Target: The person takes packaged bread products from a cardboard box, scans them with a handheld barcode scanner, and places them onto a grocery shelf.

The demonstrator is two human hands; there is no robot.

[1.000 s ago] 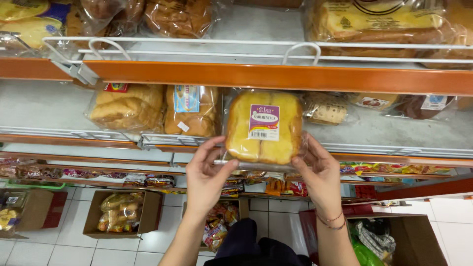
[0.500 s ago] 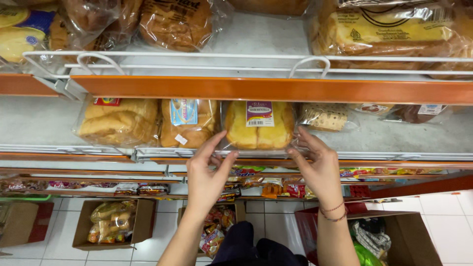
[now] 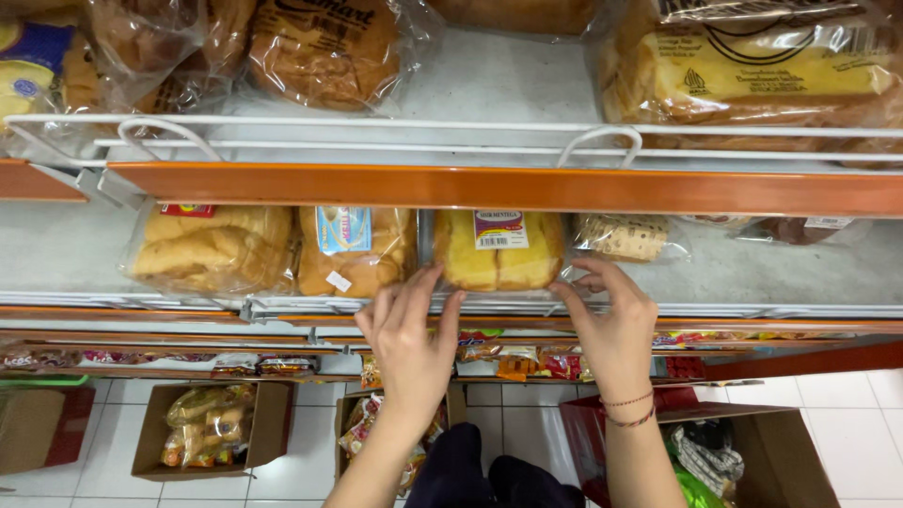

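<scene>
Bread pack (image 3: 497,250) on shelf (image 3: 752,273) — both hands (image 3: 414,341) open, fingertips at wrapper.

Left hand (image 3: 411,341): fingers spread, touching the yellow bread pack (image 3: 497,250).
Right hand (image 3: 611,325): open at the pack's right edge.
Shelf (image 3: 771,273): holds neighbouring loaves.

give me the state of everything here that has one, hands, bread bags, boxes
left hand: open, fingertips at the yellow bread bag's front edge
right hand: open, fingers on the bag's plastic
yellow bread bag: sealed, lying on the shelf
cardboard box: open, filled with packets
red bin: open
</scene>
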